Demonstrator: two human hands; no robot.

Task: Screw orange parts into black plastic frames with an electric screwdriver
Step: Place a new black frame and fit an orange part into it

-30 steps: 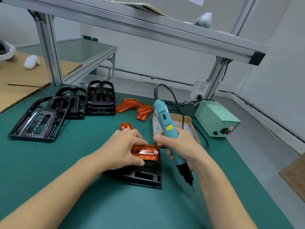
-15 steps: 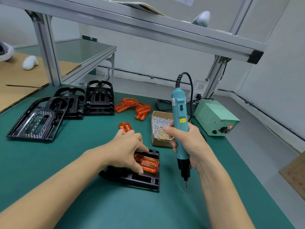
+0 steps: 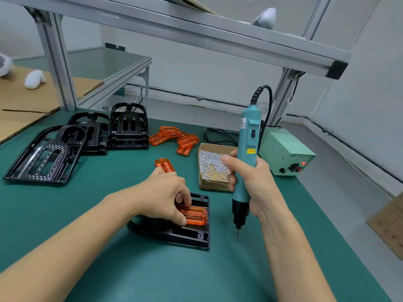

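Left hand (image 3: pixel 165 197) pinched the orange part (image 3: pixel 195 214) between thumb and fingers, seating it in the black frame (image 3: pixel 185 234) that lay flat on the green tabletop (image 3: pixel 109 269). Right hand (image 3: pixel 250 184) was wrapped round the electric screwdriver (image 3: pixel 245 162), held upright just right of the frame, bit tip above the mat and not touching the part. No screw could be made out on the bit.

Progress, as judged: this part was placed but apparently not yet fastened. Behind the frame lay one loose orange part (image 3: pixel 164 165); farther back, a pile of orange parts (image 3: pixel 174 137). Back and left of the frame stood several black frames (image 3: pixel 87 136), some stacked, so most of the work seemed left.

Screw box (image 3: pixel 212 168) sat behind the frame to the right, with the green power unit (image 3: pixel 283 153) beyond it, its red lamp lit. Aluminium rack (image 3: pixel 196 33) overhead; pale walls.
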